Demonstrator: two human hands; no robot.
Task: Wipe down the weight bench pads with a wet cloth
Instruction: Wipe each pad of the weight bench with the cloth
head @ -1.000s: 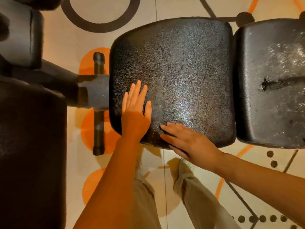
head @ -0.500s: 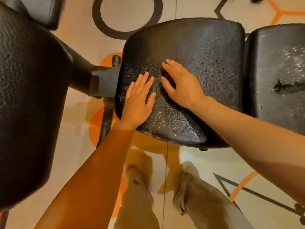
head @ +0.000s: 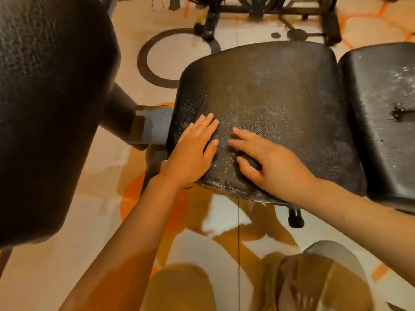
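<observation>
Spanning the middle of the view, the black seat pad (head: 280, 104) lies under both hands. Left hand (head: 193, 151) presses flat, fingers straight, near its left edge; right hand (head: 269, 162) rests just beside it, fingers spread. No cloth shows. Another pad (head: 381, 108) adjoins on the right.

No readable text (pads, floor bare).

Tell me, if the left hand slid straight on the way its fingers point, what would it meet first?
Only more of the seat pad it lies flat on; the left hand points up-right, seemingly clear of the right hand.
</observation>
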